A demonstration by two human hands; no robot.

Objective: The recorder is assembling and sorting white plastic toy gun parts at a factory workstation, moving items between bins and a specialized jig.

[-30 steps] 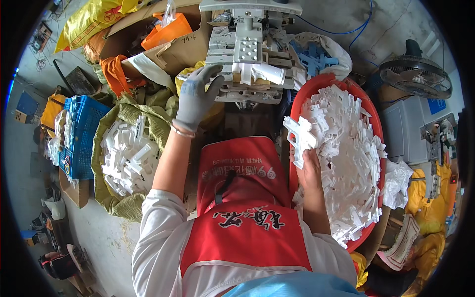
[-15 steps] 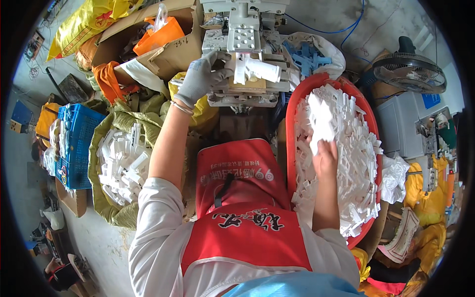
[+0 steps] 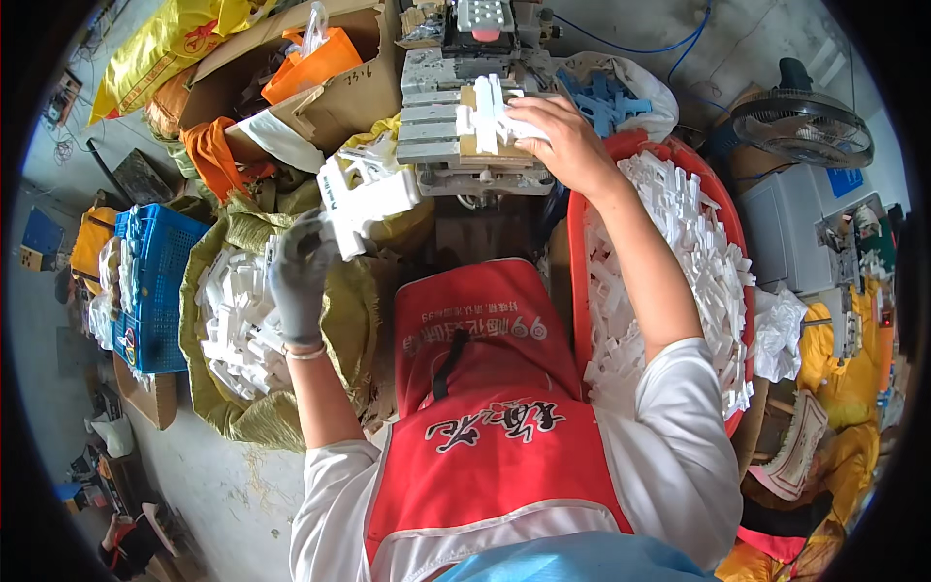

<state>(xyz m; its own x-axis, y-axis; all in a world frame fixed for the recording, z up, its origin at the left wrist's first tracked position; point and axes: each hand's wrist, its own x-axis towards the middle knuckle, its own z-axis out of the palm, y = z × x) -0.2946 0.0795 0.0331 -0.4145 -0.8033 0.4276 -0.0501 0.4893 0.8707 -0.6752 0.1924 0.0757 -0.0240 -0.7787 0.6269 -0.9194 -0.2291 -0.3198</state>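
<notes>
My bare right hand (image 3: 565, 138) is closed on the right end of a white plastic toy-gun-shaped piece (image 3: 489, 114), which lies on the tan block (image 3: 482, 155) of the machine's bed. Left of the machine, my left hand (image 3: 303, 264), in a grey glove, is over the green sack and smeared by motion. Close beside its fingers is another white piece (image 3: 372, 201) of that kind, with dark print along it. Whether the glove still grips that piece is unclear. The perforated metal head (image 3: 483, 17) of the machine is behind the block.
A red tub (image 3: 742, 276) heaped with white pieces stands on the right. The green woven sack (image 3: 218, 412) on the left holds more. Behind are a cardboard box (image 3: 335, 107), a blue crate (image 3: 160, 281), a bag of blue toy guns (image 3: 609, 112) and a black fan (image 3: 803, 126).
My left hand has moved from the machine down toward the sack, and a printed piece is now beside it. My right hand went from the tub to the block, with a white piece.
</notes>
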